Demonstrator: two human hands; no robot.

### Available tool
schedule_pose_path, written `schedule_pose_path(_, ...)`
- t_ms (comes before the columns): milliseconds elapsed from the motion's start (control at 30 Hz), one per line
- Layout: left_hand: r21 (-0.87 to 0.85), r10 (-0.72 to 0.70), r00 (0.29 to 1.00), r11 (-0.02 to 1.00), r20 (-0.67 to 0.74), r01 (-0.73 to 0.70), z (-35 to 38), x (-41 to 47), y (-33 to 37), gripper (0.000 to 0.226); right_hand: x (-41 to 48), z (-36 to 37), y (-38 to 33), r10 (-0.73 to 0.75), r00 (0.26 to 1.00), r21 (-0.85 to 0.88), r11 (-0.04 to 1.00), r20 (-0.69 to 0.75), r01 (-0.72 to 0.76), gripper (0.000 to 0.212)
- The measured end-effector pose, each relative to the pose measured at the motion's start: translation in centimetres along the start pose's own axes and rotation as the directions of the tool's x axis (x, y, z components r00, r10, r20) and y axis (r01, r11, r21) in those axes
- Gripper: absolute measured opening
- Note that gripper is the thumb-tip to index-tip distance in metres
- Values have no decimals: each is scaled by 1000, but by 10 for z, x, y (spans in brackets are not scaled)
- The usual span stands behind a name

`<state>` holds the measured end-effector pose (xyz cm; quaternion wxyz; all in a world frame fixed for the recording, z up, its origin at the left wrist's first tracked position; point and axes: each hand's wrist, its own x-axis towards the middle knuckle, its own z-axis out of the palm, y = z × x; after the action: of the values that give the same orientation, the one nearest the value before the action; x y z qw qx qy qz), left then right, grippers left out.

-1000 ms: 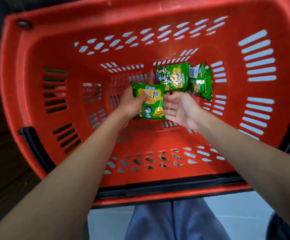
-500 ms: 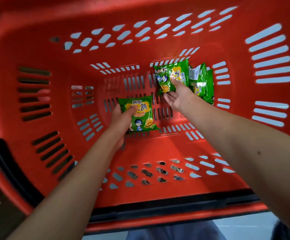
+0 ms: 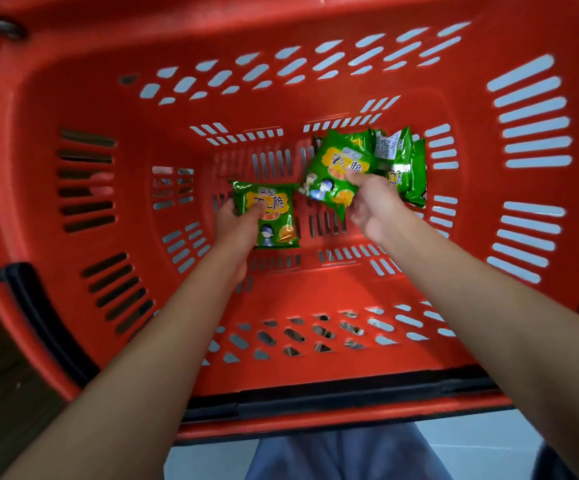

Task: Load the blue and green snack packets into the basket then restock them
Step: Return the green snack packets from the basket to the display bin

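Note:
I look down into a red slotted basket (image 3: pixel 315 362). My left hand (image 3: pixel 237 228) grips a green snack packet (image 3: pixel 274 216) low over the basket floor, thumb across its front. My right hand (image 3: pixel 372 202) pinches a second green packet (image 3: pixel 338 168) and holds it tilted, slightly blurred. More green packets (image 3: pixel 402 164) lie on the floor at the far right, partly hidden behind the held one; one shows its white label. No blue packet is in sight.
The basket's black handle (image 3: pixel 315 401) runs along the near rim, with another black piece (image 3: pixel 38 317) on the left side. Grey trousers (image 3: pixel 343 455) and pale floor tiles (image 3: pixel 482 441) show below the basket. A dark wooden surface (image 3: pixel 0 393) lies to the left.
My right hand has taken hold of a green packet from the pile and lifted it. My left hand keeps its packet, which has sunk lower toward the basket floor.

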<state>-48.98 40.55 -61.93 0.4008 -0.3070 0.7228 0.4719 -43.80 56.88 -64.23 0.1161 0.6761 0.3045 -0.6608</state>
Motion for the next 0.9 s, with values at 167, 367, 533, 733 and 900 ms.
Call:
schedule_pose_path(167, 46, -107, 986, 994, 130, 102, 1, -9, 18, 31, -39, -11, 20, -45, 972, -297, 948, 231, 114, 18)
schedule_pose_path(367, 40, -44, 983, 999, 179, 37, 15, -21, 14, 32, -43, 3, 27, -5, 986, -197, 980, 169, 39, 10)
schedule_pose_path(533, -21, -84, 990, 996, 114, 87, 15, -11, 10, 17, -9, 12, 14, 136, 991, -90, 986, -21, -137, 20)
schedule_pose_path(733, -118, -97, 986, 987, 135, 113, 7, -1, 1, 15, 23, 30, -6, 179, 979, 58, 983, -97, -174, 30)
schedule_pose_path(900, -123, -119, 982, 983, 145, 137, 1, 1, -11, 24, 33, 36, -10, 208, 968, 184, 966, -141, -181, 18)
